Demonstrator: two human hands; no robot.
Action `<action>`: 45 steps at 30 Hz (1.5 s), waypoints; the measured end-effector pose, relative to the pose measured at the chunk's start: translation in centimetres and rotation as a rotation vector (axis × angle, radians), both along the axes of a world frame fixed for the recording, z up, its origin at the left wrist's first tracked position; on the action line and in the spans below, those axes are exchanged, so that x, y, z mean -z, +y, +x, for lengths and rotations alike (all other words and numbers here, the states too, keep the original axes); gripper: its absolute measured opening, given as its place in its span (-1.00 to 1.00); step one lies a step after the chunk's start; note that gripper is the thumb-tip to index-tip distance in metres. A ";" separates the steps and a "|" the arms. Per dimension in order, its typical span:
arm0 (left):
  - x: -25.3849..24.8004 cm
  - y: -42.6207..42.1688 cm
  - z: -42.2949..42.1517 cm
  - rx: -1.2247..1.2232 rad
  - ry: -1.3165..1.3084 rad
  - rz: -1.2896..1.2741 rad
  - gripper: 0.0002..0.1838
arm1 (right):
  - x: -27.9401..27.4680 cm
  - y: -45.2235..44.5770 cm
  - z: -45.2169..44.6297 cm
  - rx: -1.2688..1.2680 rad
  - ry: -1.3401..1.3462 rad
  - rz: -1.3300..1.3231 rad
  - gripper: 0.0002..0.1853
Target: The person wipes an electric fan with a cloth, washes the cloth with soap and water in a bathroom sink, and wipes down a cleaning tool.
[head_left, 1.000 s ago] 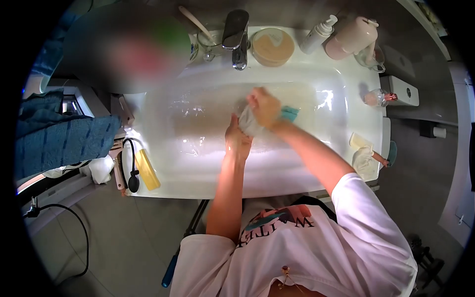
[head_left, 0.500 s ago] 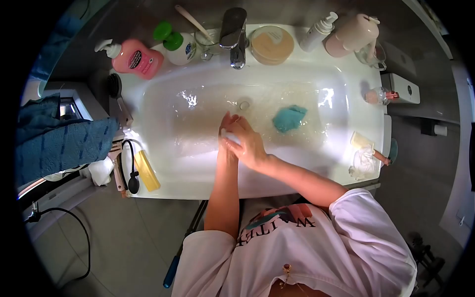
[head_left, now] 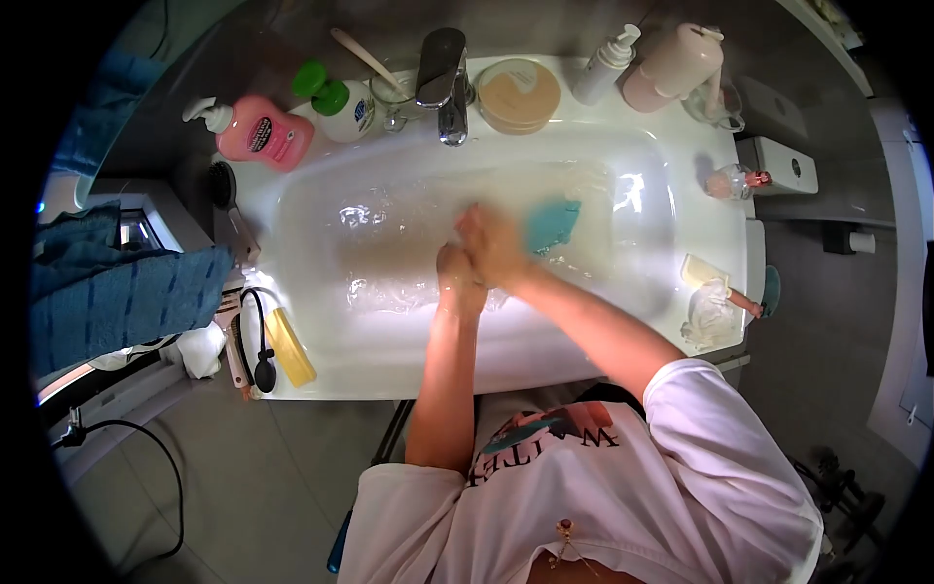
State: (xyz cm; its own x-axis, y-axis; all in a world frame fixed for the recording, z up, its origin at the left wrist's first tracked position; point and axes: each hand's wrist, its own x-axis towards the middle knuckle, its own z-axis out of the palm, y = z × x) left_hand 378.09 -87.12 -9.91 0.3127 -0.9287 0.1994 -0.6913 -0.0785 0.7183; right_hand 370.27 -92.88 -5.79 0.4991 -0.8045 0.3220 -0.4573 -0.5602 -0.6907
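Observation:
Over the water in the white sink (head_left: 584,331), my two hands are pressed together. My left hand (head_left: 458,270) is closed, its fingers curled; what they hold, if anything, is hidden. Across it lies my right hand (head_left: 498,251), smeared by motion, so its fingers cannot be made out. A teal cloth (head_left: 555,228) lies in the shallow water just right of my right hand. Above them, at the back rim, stands the chrome faucet (head_left: 445,83).
Along the back rim stand a pink soap bottle (head_left: 265,133), a green-topped bottle (head_left: 342,105), a round beige container (head_left: 519,95) and a white pump bottle (head_left: 605,68). A hairbrush (head_left: 226,190) and yellow box (head_left: 290,347) are at left. A perfume bottle (head_left: 732,182) sits right.
My right hand has shifted and blurred over my left. The whitish thing seen between my hands earlier no longer shows. The whole view has tilted slightly.

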 end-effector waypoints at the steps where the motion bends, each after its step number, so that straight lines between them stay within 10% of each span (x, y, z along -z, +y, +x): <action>1: 0.0 0.1 -0.1 -0.043 0.063 0.037 -0.68 | 2.0 -1.3 -0.2 0.123 0.039 0.232 -0.91; 3: -4.8 -0.7 -0.5 -0.360 1.799 0.132 -0.65 | 6.1 -3.8 -1.4 0.056 0.037 -0.041 -0.82; 10: -0.7 0.8 0.5 -0.783 1.452 0.462 -0.50 | 5.7 -3.1 -2.5 0.439 0.228 -0.060 -0.77; 12: -1.0 0.1 0.5 -0.797 1.585 0.507 -0.48 | 1.7 -1.4 -1.3 -0.019 0.361 0.341 -0.76; 14: 0.8 0.1 1.1 -0.337 2.160 0.134 -0.46 | 4.1 1.8 0.3 0.042 0.026 0.456 -0.80; 16: 0.2 0.0 2.3 -0.354 1.947 0.124 -0.47 | 1.4 3.8 0.7 0.019 -0.064 0.399 -0.79; 22: -2.1 0.5 1.7 0.280 2.416 0.195 -0.60 | -5.5 6.0 0.8 -0.084 -0.131 0.149 -0.79; 28: -3.3 0.0 -1.9 -0.403 1.942 -0.021 -0.68 | -4.3 3.4 0.4 -0.171 -0.208 -0.179 -0.83; 31: -2.3 -1.0 -3.3 0.317 1.976 -0.896 -0.70 | -2.5 2.5 -0.2 -0.125 -0.163 -0.259 -0.88; 33: -2.6 -1.0 -0.2 -0.172 1.625 0.233 -0.74 | 0.1 0.6 -1.0 -0.101 -0.029 -0.159 -0.88; 38: -1.8 -0.1 0.4 -0.497 1.407 0.323 -0.71 | 9.3 -6.4 -4.1 0.227 0.073 -0.014 -0.88; 40: 0.2 0.8 0.6 -0.453 0.907 0.510 -0.70 | 9.4 -6.6 -4.1 0.428 0.155 -0.149 -0.87; 45: 0.1 0.0 0.1 -0.616 1.548 0.485 -0.60 | 9.0 -1.1 0.3 0.105 0.288 0.529 -0.79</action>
